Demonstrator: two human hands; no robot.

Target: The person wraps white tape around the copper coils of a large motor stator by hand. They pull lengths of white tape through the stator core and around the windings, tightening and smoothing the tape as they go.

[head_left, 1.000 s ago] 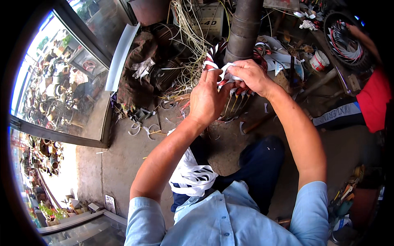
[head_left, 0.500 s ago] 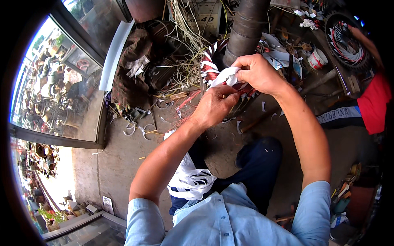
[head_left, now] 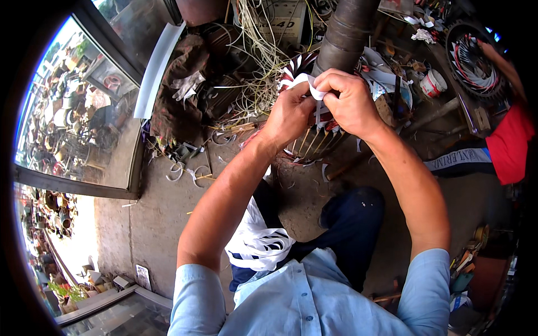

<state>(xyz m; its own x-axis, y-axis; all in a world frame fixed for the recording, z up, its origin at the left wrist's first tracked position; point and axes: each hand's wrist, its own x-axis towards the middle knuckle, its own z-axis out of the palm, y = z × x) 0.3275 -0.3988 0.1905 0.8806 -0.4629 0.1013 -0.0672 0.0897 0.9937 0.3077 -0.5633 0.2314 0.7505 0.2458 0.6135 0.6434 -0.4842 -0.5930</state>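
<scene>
Person's right hand (head_left: 352, 103) has white tape (head_left: 314, 82) pinched between thumb and index finger; left hand (head_left: 290, 115) is just beside it, fingers curled in at the same strip, but fingertips are partly hidden, so can't tell if it grips. Tape sits at the upper rim of the wound core (head_left: 314, 144), near side, in front of the dark pipe (head_left: 340, 42); it arches between the hands and runs toward the rim's left edge, over white-wrapped red windings (head_left: 294, 66). Tape looks light, thin and limp, likely folds and twists easily, maybe a bit slick; best hold seems to be across both flat faces, close to the winding. Core looks heavy and rigid, better steadied by its outer side than by the windings. Looped tape bundle (head_left: 260, 248) lies on the left leg of the dark trousers (head_left: 356, 224), loose, probably tangles if tugged. Pale wires (head_left: 255, 53) heap beyond the core's left edge; white scraps (head_left: 175, 171) on the floor (head_left: 159, 224) near the glass door (head_left: 84, 112). Far right: white bucket (head_left: 433, 83), and a co-worker's hand (head_left: 484, 47) at a second wound core (head_left: 475, 67).
</scene>
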